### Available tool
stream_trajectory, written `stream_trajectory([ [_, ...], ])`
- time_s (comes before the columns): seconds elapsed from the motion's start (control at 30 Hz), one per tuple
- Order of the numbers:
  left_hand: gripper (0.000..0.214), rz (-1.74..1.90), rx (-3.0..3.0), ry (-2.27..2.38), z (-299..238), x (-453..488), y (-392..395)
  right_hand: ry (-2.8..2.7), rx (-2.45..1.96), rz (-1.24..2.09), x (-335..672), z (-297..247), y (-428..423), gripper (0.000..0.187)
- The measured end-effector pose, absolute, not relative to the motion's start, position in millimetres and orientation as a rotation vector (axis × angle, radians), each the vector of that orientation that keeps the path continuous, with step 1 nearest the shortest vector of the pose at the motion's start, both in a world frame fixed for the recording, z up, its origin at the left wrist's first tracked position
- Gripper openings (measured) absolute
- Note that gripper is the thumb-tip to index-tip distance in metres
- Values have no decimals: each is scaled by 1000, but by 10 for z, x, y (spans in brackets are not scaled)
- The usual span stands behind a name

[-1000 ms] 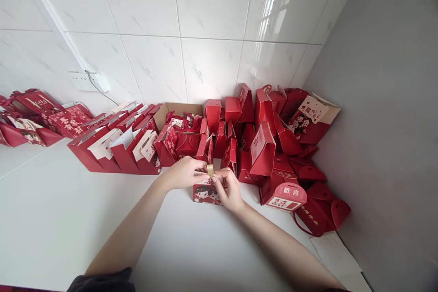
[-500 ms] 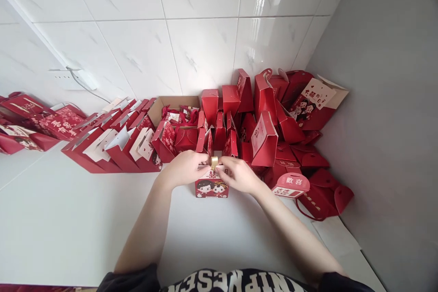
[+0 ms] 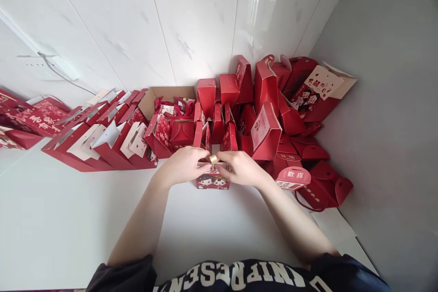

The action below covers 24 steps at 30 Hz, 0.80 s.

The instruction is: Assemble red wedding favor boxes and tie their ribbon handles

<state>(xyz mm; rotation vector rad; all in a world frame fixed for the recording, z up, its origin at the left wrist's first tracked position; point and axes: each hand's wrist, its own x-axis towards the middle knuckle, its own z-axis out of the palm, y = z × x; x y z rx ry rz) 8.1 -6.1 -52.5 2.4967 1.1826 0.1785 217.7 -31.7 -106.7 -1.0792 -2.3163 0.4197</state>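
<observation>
A small red and white gift box (image 3: 212, 183) with two cartoon figures on its front stands on the white tabletop before me. At its top edge is a short, curled gold ribbon (image 3: 213, 159). From the left, my left hand (image 3: 183, 164) pinches the ribbon's left side between thumb and fingers. My right hand (image 3: 244, 168) closes on its other side, thumb low and fingers bent over the top. Both hands partly cover the upper part of the box, and the ribbon's ends are hidden by the fingertips.
Red gift bags (image 3: 112, 139) stand in rows to the left. An open cardboard box (image 3: 147, 104) holds ribboned items behind them. More red boxes (image 3: 267, 132) crowd the back and right, beside a grey wall (image 3: 390, 123). A cable (image 3: 65, 75) runs along the tiled wall.
The view has shifted slightly, so the scene sits a little higher and wider. Both hands stay at the top of the gift box; the gold ribbon loop has tilted a little.
</observation>
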Motion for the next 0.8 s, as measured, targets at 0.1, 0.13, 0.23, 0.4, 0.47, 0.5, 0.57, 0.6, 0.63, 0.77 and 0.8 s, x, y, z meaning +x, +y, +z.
stream_trajectory([
  [0.1, 22, 173, 2467, 1170, -539, 85, -41, -2238, -1142, 487, 2145, -1115, -339, 3],
  [0.13, 22, 168, 2458, 1167, -540, 84, -37, -2226, -1164, 492, 2135, -1128, -341, 5],
  [0.23, 24, 152, 2431, 1153, -538, 70, -24, -2230, -1187, 469, 2120, -1156, -333, 7],
  [0.4, 28, 120, 2393, 1136, -556, 30, 18, -2316, -1099, 491, 2148, -1180, -311, 4],
  [0.47, 28, 99, 2385, 1123, -574, 28, 38, -2335, -1083, 521, 2163, -1174, -316, 4],
  [0.5, 29, 94, 2386, 1115, -582, 32, 45, -2336, -1084, 537, 2173, -1164, -323, 4],
  [0.57, 30, 91, 2401, 1081, -590, 43, 47, -2327, -1096, 576, 2201, -1125, -349, 4],
  [0.6, 30, 91, 2414, 1052, -588, 47, 43, -2322, -1101, 607, 2219, -1095, -366, 4],
  [0.63, 30, 87, 2424, 1012, -584, 50, 38, -2319, -1099, 651, 2241, -1060, -385, 4],
  [0.77, 26, 82, 2408, 768, -563, 40, 37, -2270, -923, 1008, 2325, -922, -444, 15],
  [0.8, 23, 81, 2364, 698, -568, 36, 50, -2227, -857, 1114, 2338, -904, -448, 19],
])
